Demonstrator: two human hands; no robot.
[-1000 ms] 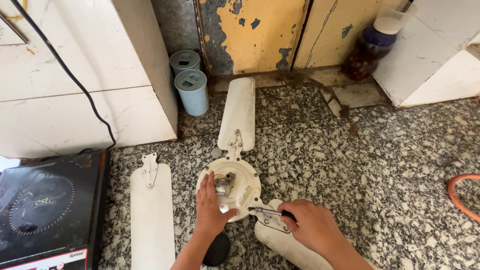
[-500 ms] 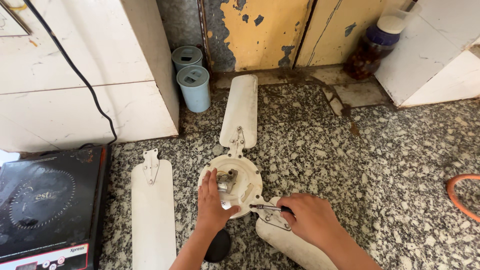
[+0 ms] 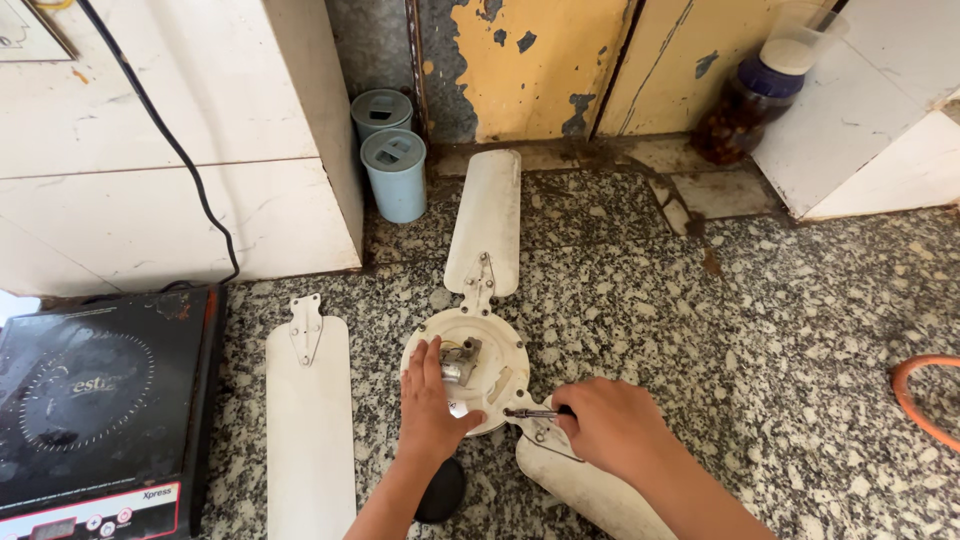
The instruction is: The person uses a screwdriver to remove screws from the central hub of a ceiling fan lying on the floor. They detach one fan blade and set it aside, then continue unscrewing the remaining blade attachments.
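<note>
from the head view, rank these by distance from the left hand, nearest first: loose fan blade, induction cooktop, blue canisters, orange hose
1. Loose fan blade, lying just left of the left hand.
2. Blue canisters, up by the wall beyond the hand.
3. Induction cooktop, at the far left edge; close to the canisters in distance, so that order is uncertain.
4. Orange hose, at the far right edge.

Both forearms come up from the bottom edge and converge toward the middle of the view. The left hand [image 3: 430, 405] lies palm down, fingers [image 3: 422, 362] held together and stretched forward, thumb spread out to the right. The right hand [image 3: 610, 425] is curled into a loose fist, knuckles up, its fingers closed in a grip, wrist angled leftward toward the left hand's thumb. The two hands are near each other but apart.
</note>
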